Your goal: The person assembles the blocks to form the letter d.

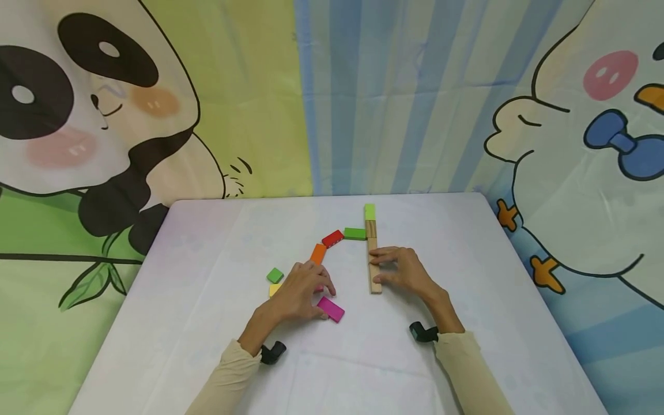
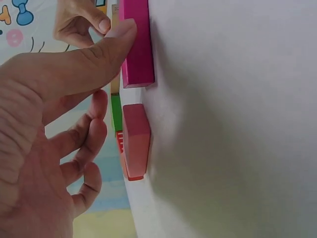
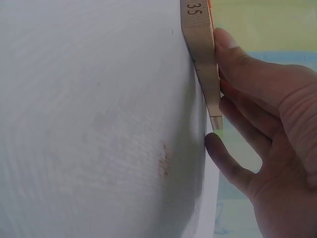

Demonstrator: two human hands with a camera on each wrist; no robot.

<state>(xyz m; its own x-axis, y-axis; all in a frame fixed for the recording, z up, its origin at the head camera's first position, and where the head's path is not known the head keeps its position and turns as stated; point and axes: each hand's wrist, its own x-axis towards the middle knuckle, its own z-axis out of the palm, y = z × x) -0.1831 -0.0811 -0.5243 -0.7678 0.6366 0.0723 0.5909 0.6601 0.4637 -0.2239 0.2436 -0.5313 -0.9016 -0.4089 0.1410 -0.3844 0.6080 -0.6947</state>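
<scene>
My left hand (image 1: 301, 291) is over the left part of the layout, its thumb right at a magenta block (image 1: 331, 309) lying flat on the table. In the head view its index fingertip stands slightly apart from that block. A pink block (image 2: 136, 139) lies beyond the magenta one, mostly hidden by the hand from above. My right hand (image 1: 407, 271) has its thumb and fingertips along the right side of a straight row of wooden blocks (image 1: 375, 282), fingers slightly bent. The near wooden block is marked "35" in the right wrist view.
An orange block (image 1: 319, 253), a red block (image 1: 332, 238) and a green block (image 1: 355, 233) curve toward the wooden row. A light green block (image 1: 370, 211) tops that row. Another green block (image 1: 275, 275) and a yellow block (image 1: 274, 289) lie left of my left hand.
</scene>
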